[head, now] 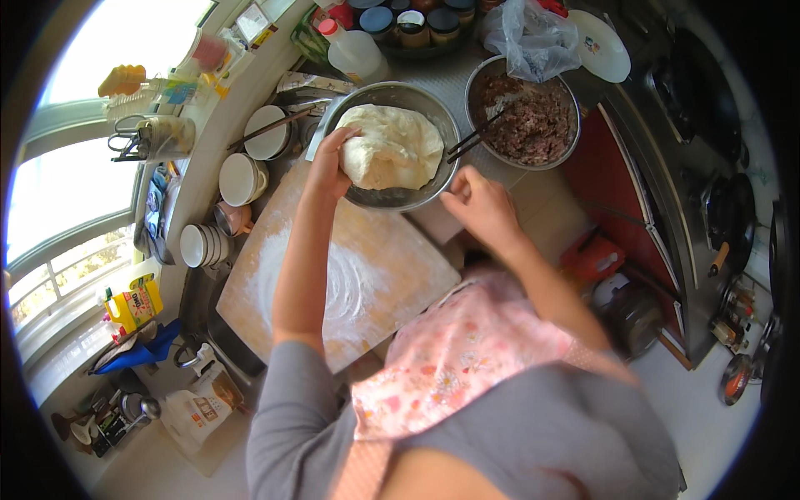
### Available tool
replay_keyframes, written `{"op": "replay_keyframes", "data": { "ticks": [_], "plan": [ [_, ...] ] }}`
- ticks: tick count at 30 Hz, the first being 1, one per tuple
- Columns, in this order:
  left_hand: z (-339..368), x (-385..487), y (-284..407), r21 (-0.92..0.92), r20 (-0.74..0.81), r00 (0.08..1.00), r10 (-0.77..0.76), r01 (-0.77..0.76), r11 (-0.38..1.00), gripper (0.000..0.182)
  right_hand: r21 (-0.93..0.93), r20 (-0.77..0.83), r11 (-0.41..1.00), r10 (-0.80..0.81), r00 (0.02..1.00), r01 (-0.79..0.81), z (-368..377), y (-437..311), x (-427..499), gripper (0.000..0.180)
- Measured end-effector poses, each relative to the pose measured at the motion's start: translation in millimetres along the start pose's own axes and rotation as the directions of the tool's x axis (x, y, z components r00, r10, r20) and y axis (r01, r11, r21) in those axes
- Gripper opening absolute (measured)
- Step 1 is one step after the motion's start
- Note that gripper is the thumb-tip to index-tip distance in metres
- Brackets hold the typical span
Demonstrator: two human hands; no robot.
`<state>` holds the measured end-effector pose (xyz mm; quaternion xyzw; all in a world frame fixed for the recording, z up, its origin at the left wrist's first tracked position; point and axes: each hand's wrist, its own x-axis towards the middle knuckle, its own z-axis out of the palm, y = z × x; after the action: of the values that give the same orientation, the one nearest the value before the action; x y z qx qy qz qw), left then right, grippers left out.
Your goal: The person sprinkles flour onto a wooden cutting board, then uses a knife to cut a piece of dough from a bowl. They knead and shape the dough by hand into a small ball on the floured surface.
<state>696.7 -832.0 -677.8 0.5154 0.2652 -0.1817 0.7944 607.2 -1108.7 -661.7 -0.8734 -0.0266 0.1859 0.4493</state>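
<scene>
A large lump of pale dough (pixel 394 147) rests in a round metal bowl (pixel 455 128). My left hand (pixel 333 159) grips the dough's left side, thumb on top, the other fingers mostly hidden. Just off the bowl's lower right rim is my right hand (pixel 481 203), fingers curled in and nothing seen in them. Nearer to me, a wooden board (pixel 419 262) carries a swirled patch of white flour (pixel 350 281). To the right of the dough bowl stands a second metal bowl (pixel 578 134) with minced meat filling (pixel 531 128). Dark chopsticks (pixel 472 139) lean out over its rim.
Stacked bowls (pixel 201 245) and cups (pixel 240 179) line the window side at left. Behind the dough bowl are a red-capped jug (pixel 356 56) and several jars (pixel 412 28). A plastic bag (pixel 531 40) overhangs the filling bowl. A stove with a black pan (pixel 737 219) stands at right.
</scene>
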Motion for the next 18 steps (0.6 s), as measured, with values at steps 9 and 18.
{"op": "replay_keyframes", "data": {
  "ticks": [9, 18],
  "plan": [
    [-22.3, 11.6, -16.7, -0.041, 0.053, 0.998, 0.037, -0.035, 0.999, 0.035, -0.147, -0.003, 0.949, -0.284, 0.959, 0.280, 62.4, -30.7, 118.1, 0.083],
    [-83.8, 27.0, -38.7, 0.564, 0.395, 0.795, 0.460, -0.605, 0.562, 0.043, -0.111, -0.095, 0.954, -0.289, 0.953, 0.278, 50.0, -47.0, 126.1, 0.031]
  ]
}}
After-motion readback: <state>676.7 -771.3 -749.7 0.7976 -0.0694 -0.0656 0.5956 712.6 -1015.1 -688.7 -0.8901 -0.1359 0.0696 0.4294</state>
